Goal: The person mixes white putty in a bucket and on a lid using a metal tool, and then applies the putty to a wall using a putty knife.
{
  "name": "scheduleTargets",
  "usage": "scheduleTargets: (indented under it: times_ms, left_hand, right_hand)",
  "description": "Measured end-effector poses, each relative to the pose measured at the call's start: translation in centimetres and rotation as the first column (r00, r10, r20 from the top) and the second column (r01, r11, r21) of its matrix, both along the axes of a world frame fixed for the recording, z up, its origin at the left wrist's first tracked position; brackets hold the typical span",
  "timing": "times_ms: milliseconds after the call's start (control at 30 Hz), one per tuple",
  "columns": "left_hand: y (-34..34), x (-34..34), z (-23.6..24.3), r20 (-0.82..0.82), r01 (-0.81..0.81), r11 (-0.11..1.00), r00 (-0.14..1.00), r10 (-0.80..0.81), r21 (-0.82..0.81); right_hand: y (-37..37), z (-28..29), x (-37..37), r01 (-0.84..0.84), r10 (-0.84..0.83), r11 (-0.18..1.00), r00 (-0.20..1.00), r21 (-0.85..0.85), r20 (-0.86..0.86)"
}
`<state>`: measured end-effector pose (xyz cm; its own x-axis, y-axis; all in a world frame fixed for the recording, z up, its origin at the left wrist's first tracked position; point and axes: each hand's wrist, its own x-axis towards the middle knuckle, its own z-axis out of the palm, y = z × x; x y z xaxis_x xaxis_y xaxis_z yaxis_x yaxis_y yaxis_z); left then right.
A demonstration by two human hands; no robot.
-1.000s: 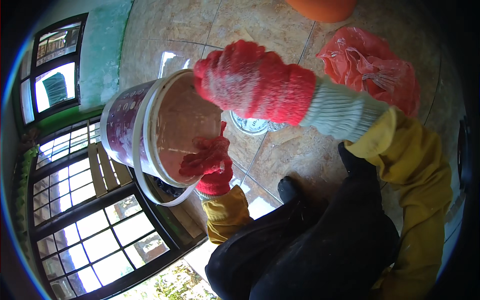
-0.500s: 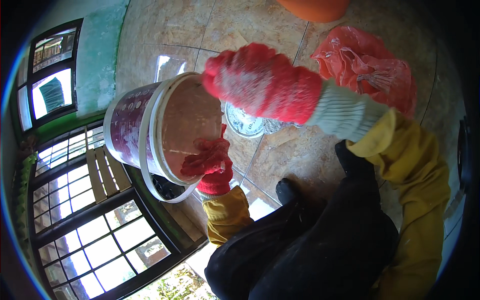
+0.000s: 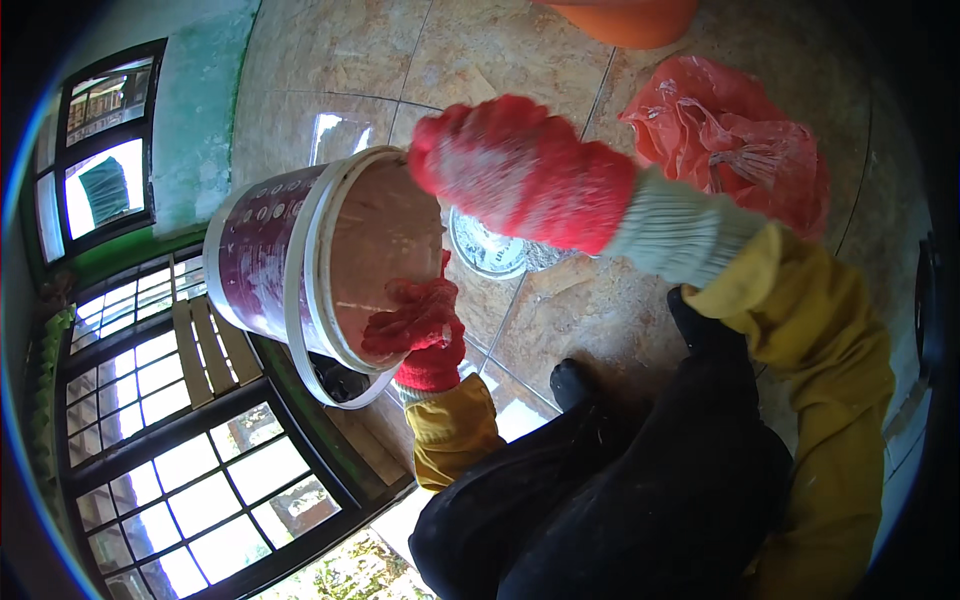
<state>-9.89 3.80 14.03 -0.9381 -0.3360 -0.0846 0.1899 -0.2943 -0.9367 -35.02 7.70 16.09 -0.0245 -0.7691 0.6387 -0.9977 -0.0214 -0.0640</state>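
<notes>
A white bucket (image 3: 255, 255) with a purple label and white handle is held on its side, its mouth facing right. My left hand (image 3: 415, 330), in a red glove, grips the lower part of its rim. My right hand (image 3: 520, 170), in a red glove with white dust, is closed at the upper rim, slightly blurred; what it holds, if anything, is hidden. Below and behind it on the tiles lies a round white lid (image 3: 485, 250) with grey powdery material, partly covered by my hand and the bucket.
A crumpled red plastic bag (image 3: 725, 130) lies on the tiled floor at upper right, and an orange tub (image 3: 625, 20) stands beyond it. Barred windows (image 3: 200, 490), wooden slats (image 3: 210, 350) and a green-painted wall (image 3: 190, 140) are at left. My dark-clothed legs are below.
My right hand has shifted slightly down and right since the first frame, staying at the bucket's upper rim. The bucket has moved only slightly; my left hand keeps its hold.
</notes>
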Motion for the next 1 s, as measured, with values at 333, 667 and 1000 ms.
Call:
scheduleTargets:
  times_ms: [333, 667, 1000]
  left_hand:
    - [-0.7, 1.8, -1.9, -0.129, 0.025, 0.999, 0.991, -0.021, 0.029]
    - [0.0, 0.8, 0.5, 0.118, -0.046, 0.994, 0.991, 0.058, -0.1]
    - [-3.0, 5.0, -4.0, -0.066, 0.013, 0.993, 0.998, -0.005, 0.121]
  right_hand:
    - [1.4, -0.9, -2.0, -0.144, 0.149, 0.986, 0.987, -0.08, 0.066]
    - [2.8, -1.7, 1.0, -0.168, 0.15, 0.976, 0.979, 0.136, 0.138]
    - [4.0, -2.8, 1.3, -0.221, 0.154, 0.97, 0.879, 0.098, 0.451]
